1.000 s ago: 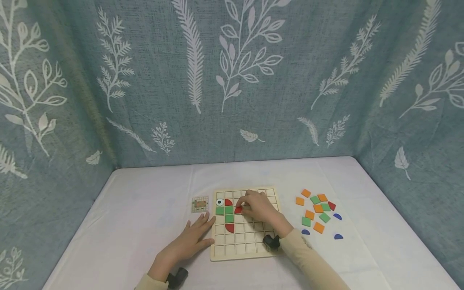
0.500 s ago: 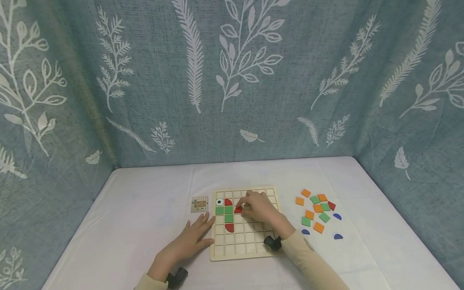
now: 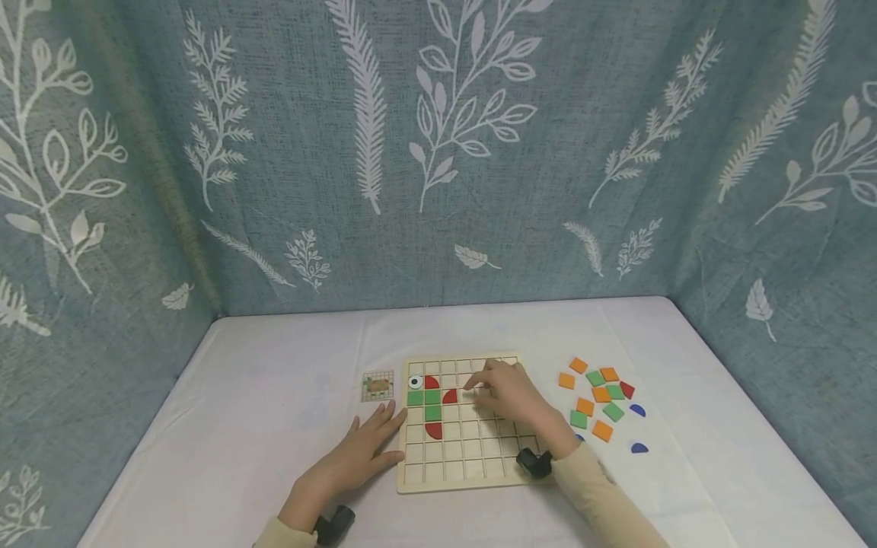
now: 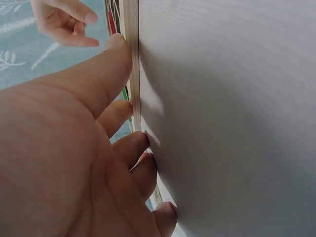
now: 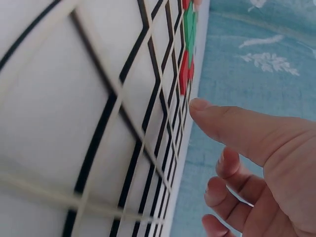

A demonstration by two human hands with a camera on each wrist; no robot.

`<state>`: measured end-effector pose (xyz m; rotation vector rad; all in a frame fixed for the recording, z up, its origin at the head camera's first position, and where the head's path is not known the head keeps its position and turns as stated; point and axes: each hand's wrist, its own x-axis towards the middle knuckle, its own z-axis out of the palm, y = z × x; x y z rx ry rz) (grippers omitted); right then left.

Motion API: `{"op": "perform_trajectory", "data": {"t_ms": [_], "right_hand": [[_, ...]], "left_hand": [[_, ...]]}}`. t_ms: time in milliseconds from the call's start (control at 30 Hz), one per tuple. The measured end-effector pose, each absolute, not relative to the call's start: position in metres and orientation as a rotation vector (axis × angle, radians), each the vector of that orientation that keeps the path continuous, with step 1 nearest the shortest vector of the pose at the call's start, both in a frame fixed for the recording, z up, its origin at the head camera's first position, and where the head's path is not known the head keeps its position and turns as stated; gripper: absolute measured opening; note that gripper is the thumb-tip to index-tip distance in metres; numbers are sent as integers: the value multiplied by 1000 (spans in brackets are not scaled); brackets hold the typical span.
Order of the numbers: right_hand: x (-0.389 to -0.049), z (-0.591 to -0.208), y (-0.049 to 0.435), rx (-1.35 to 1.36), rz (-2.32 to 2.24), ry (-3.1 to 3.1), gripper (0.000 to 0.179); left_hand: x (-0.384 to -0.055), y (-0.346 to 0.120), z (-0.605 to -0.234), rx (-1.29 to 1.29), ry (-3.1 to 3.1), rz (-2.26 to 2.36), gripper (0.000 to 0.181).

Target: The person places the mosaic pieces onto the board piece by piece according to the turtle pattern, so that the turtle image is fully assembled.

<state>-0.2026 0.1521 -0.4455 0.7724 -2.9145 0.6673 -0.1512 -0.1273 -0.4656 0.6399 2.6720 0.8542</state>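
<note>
A pale wooden grid board [image 3: 454,461] lies on the white table. In its upper left cells sit a white eye tile [image 3: 415,382], several green squares [image 3: 433,413] and red quarter-circles, one of them a red quarter-circle [image 3: 450,396] just left of my right fingertips. My right hand [image 3: 510,392] hovers over the board with nothing between thumb and index finger; the right wrist view shows its fingers [image 5: 229,121] loosely bent. My left hand [image 3: 359,454] rests on the table, fingers spread, with fingertips [image 4: 118,47] at the board's left edge.
A small picture card [image 3: 377,387] lies left of the board. To the right are scattered orange squares [image 3: 603,431], green squares [image 3: 613,412], a red piece [image 3: 627,390] and blue half-circles [image 3: 640,447]. A patterned blue-green curtain [image 3: 438,266] stands behind the table.
My right hand has let go of the red quarter-circle, which stays in its cell, and has drawn back to the right. My left hand stays in place.
</note>
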Motion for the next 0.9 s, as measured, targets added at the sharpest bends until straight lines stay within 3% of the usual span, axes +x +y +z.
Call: {"op": "perform_trajectory", "data": {"t_ms": [900], "right_hand": [[-203, -452, 233, 455, 678, -2899, 21]], "left_hand": [[-151, -126, -466, 637, 2687, 836, 66]]}}
